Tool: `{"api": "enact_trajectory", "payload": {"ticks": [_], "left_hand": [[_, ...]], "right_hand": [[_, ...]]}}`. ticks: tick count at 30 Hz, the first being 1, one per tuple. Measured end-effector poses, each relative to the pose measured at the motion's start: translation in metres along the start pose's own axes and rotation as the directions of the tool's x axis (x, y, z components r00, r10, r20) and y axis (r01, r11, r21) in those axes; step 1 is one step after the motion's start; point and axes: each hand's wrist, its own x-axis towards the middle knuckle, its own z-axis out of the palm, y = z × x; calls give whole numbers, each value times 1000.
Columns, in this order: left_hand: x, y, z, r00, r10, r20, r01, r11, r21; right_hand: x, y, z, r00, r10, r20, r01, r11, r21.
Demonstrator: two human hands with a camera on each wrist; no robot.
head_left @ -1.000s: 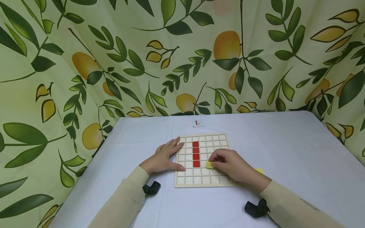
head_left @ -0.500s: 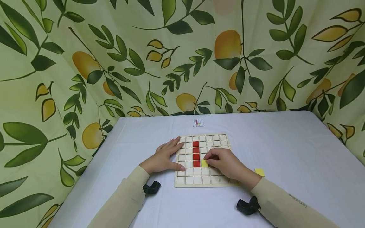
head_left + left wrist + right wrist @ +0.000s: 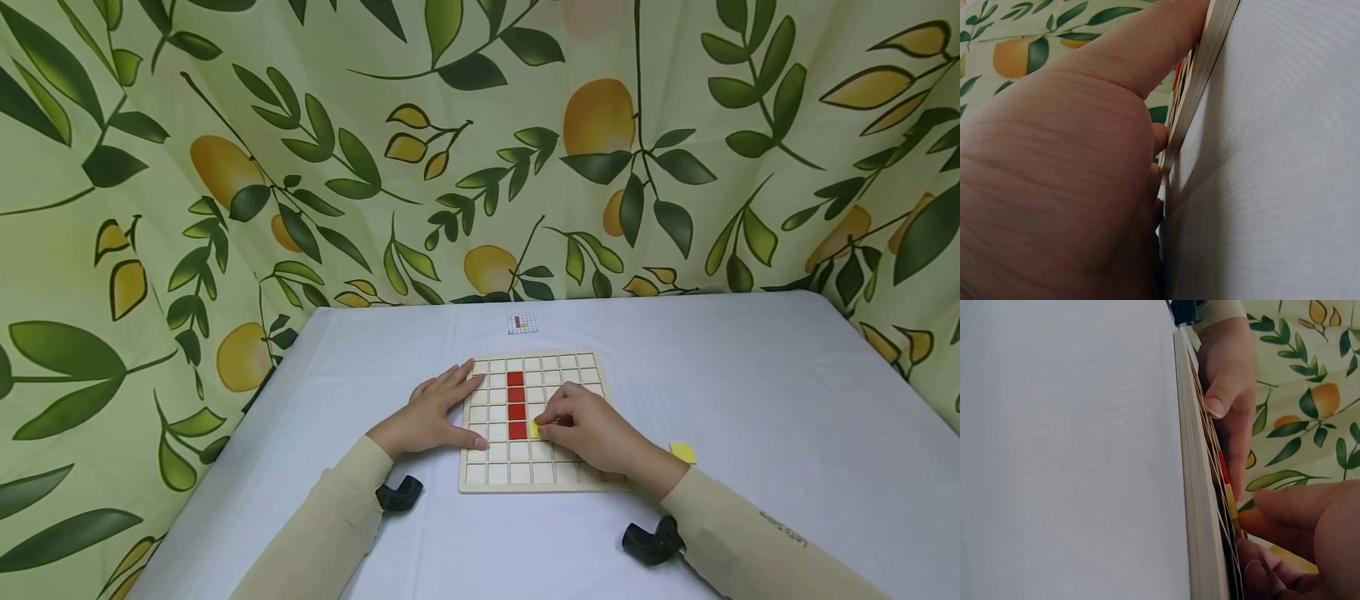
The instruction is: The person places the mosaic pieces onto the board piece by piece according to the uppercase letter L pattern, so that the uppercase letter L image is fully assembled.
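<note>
A wooden grid board lies on the table, with a column of red square tiles in its cells. My left hand rests on the board's left edge, fingers spread, thumb on the near-left cells; in the left wrist view its thumb lies over the edge. My right hand is over the board, thumb and index finger pinching a yellow square tile at the cell just right of the lowest red tile. The fingers partly cover this tile. In the right wrist view the yellow tile sits low at the grid.
Another yellow tile lies on the white tablecloth, right of the board and beside the right forearm. A small card with a printed grid pattern lies beyond the board. A leaf-patterned curtain hangs behind the table.
My right hand has moved left with the yellow tile, bringing it beside the lowest red tile, and its knuckles have risen slightly. The other yellow tile has come into fuller view. My left hand stays put.
</note>
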Motion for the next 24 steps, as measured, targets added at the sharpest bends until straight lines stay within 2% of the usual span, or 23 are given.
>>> {"api": "enact_trajectory", "payload": {"ticks": [5, 11, 16, 24], "left_hand": [[0, 0, 0, 1000, -4, 3, 4, 1000, -7], [1, -1, 1, 1000, 1, -10, -1, 1000, -2], [1, 0, 2, 1000, -4, -4, 4, 1000, -4], [1, 1, 1, 1000, -9, -3, 9, 1000, 1]], "right_hand": [[-1, 1, -2, 1000, -6, 26, 5, 999, 38], [-1, -4, -10, 999, 6, 47, -14, 985, 173], [-2, -9, -24, 997, 9, 71, -28, 963, 267], [-7, -8, -51, 996, -56, 76, 28, 944, 328]]}}
